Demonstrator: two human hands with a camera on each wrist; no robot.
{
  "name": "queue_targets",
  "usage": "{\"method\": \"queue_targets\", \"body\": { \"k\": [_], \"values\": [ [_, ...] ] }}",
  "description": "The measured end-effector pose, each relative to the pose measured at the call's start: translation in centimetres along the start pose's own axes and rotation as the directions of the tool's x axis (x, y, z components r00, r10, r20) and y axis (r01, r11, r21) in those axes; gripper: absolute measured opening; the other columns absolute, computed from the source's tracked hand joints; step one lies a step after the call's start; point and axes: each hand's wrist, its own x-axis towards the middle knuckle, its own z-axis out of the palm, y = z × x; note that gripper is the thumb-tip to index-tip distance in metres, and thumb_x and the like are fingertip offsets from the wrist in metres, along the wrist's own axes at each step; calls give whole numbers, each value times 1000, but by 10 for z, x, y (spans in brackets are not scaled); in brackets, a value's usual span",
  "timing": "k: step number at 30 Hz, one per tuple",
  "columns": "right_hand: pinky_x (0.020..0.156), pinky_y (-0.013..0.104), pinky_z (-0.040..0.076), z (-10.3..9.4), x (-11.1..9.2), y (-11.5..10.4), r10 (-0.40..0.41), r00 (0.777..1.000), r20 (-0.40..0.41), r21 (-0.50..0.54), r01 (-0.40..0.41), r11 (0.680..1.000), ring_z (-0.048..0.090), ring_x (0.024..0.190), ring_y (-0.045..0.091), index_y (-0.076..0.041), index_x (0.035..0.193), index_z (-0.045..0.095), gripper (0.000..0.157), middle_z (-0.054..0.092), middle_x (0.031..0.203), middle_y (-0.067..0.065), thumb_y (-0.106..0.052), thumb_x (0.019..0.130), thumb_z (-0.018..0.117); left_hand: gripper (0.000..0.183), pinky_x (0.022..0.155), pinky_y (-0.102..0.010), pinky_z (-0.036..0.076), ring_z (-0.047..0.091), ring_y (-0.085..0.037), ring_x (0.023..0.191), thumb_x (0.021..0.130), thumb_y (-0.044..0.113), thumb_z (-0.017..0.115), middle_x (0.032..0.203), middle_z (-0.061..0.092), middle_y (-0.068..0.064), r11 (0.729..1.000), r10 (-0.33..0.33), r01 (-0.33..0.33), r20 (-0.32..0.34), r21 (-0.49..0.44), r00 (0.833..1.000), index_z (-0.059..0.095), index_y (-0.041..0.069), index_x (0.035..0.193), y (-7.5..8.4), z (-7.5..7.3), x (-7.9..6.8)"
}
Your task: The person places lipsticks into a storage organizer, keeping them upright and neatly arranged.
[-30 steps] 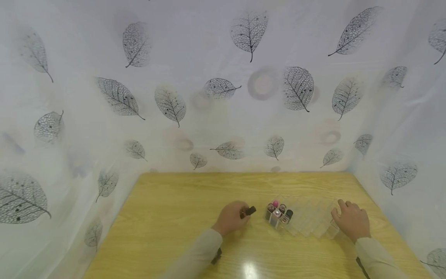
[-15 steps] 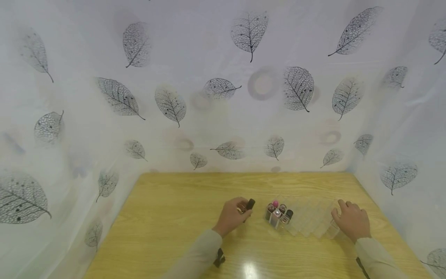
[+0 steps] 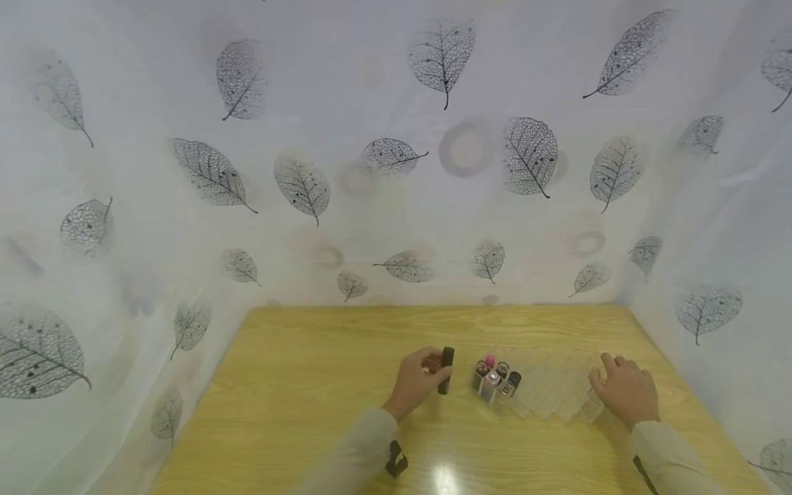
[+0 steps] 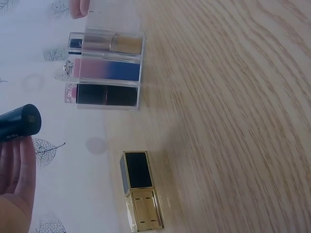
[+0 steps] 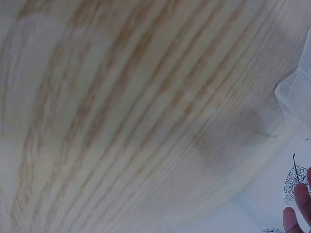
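Observation:
My left hand [image 3: 417,381] pinches a black lipstick tube [image 3: 446,370] held upright, left of a clear compartmented organizer [image 3: 547,388]. In the left wrist view, a gold-and-black lipstick [image 4: 140,189] lies on the table close by; the hand mostly hides it in the head view. Several cosmetics, among them a pink-topped one [image 3: 490,360] and a black-capped one [image 3: 515,379], stand in the organizer's left end. At its right end is my right hand [image 3: 626,392], fingers loosely bent and apart; whether they touch the organizer cannot be told.
The wooden table [image 3: 309,357] is enclosed by a pale leaf-printed curtain [image 3: 371,206] at the back and both sides. A black wrist-mounted piece [image 3: 397,459] shows below the left sleeve. Light glares off the table's front.
The black lipstick tube has turned from slanted to upright in my left hand, and that hand has shifted slightly. My right hand stays in place at the organizer's end.

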Motion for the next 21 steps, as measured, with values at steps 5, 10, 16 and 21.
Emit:
{"method": "queue_targets", "body": {
  "k": [5, 10, 16, 21],
  "values": [
    [46, 48, 42, -1, 0, -1, -4, 1000, -8, 6, 4, 1000, 54, 61, 36, 9, 102, 57, 34, 59, 75, 23, -18, 81, 50, 19, 69, -17, 53, 60, -2, 73, 81, 15, 72, 87, 69, -10, 999, 25, -25, 8, -36, 1000, 66, 5, 96, 8, 6, 1],
    [45, 44, 41, -1, 0, -1, 15, 1000, 19, 28, -16, 999, 53, 59, 33, 9, 104, 57, 35, 59, 76, 23, -18, 83, 50, 19, 66, -16, 53, 59, -2, 74, 80, 14, 73, 87, 69, -8, 998, 39, -39, 2, -48, 999, 66, 7, 97, 14, 18, 2],
    [46, 42, 40, -2, -1, -2, 30, 998, 52, 39, -32, 999, 53, 60, 31, 9, 106, 57, 36, 59, 78, 22, -19, 85, 50, 20, 65, -15, 53, 60, -1, 76, 80, 13, 72, 87, 69, -6, 997, 70, -70, -16, -41, 997, 66, 8, 98, 24, 35, 7],
    [47, 45, 41, -3, 0, -2, 33, 998, 56, 48, -36, 998, 54, 61, 34, 10, 106, 56, 36, 59, 78, 23, -19, 85, 49, 18, 64, -15, 53, 59, 1, 75, 80, 14, 73, 87, 69, -4, 995, 86, -87, -29, -51, 996, 66, 10, 97, 32, 50, 13]
  ]
}}
